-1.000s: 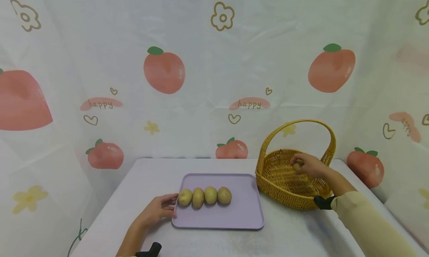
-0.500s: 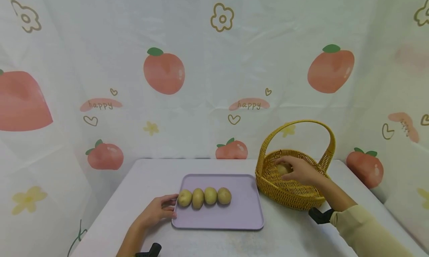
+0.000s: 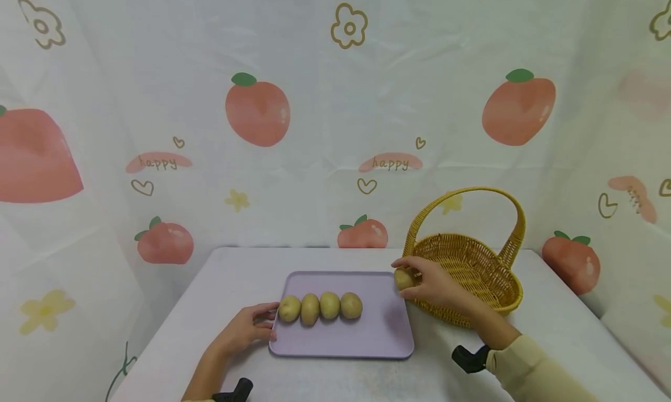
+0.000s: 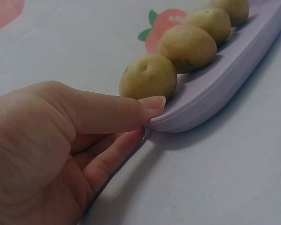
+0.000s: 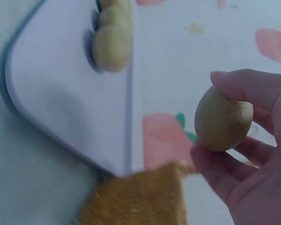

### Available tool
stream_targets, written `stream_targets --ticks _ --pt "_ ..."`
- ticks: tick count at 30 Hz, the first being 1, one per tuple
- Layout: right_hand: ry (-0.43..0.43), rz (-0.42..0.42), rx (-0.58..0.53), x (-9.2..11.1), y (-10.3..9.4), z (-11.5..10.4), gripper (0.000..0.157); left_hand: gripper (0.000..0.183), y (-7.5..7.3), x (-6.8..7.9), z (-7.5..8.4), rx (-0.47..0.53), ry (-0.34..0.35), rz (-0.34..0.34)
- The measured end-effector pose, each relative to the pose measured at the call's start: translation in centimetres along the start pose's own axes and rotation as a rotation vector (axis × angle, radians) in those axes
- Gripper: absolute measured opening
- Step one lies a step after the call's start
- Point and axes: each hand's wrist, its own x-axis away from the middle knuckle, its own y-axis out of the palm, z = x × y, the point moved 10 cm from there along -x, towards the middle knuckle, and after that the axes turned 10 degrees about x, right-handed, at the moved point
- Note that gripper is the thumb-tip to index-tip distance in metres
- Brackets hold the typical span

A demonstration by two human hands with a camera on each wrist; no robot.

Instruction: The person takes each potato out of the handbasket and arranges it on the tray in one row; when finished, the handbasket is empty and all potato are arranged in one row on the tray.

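Note:
My right hand (image 3: 436,282) grips a potato (image 3: 404,279) between thumb and fingers. In the head view, it overlaps the top right edge of the lilac tray (image 3: 380,335) and the left side of the wicker basket (image 3: 472,256). The right wrist view shows the held potato (image 5: 223,119) up close, apart from the tray. My left hand (image 3: 242,331) pinches the tray's left edge, the thumb lying on the rim and fingers below it. Several potatoes sit in a row across the tray, from the leftmost potato (image 3: 289,309) near my left hand to the rightmost potato (image 3: 351,306).
The basket's tall arched handle (image 3: 474,189) rises above its bowl, just right of the tray. Both stand on a white table (image 3: 246,274). Behind hangs a white curtain (image 3: 309,204) printed with peaches. A thin green cord (image 3: 124,367) shows at lower left.
My right hand has moved left with the potato, from inside the basket to over its left side and the tray's right edge. The left hand and the row of potatoes have stayed put.

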Motion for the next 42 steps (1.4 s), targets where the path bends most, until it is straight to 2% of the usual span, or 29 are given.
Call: stream_targets --ticks 6,14,18,22,27,32,37,42 --pt "-0.029 -0.024 -0.033 -0.7 3.8 0.0 0.049 0.072 0.0 -0.3 0.2 -0.019 -0.005 0.008" --pt "-0.035 -0.074 0.026 -1.8 8.7 0.8 0.052 0.074 -0.3 -0.1 0.1 -0.036 -0.010 0.015" --pt "-0.019 -0.104 0.042 -2.2 10.5 0.9 0.054 0.074 -0.4 0.1 0.0 -0.027 -0.018 0.024" --pt "0.000 -0.122 0.058 -2.2 11.4 1.0 0.054 0.074 -0.2 0.3 -0.2 -0.024 -0.019 0.029" --pt "0.007 -0.131 0.027 -1.9 11.5 0.8 0.058 0.075 -0.1 0.5 -0.1 -0.023 -0.012 0.031" --pt "0.010 -0.087 0.016 -1.3 10.6 0.8 0.061 0.075 -0.1 0.3 0.2 -0.011 -0.003 0.022" --pt "0.013 -0.030 0.022 -0.1 8.6 1.0 0.060 0.075 0.0 0.0 0.2 -0.028 0.003 0.012" --pt "-0.012 0.031 0.004 2.0 5.6 0.6 0.056 0.074 0.0 0.1 0.0 -0.040 -0.010 0.026"
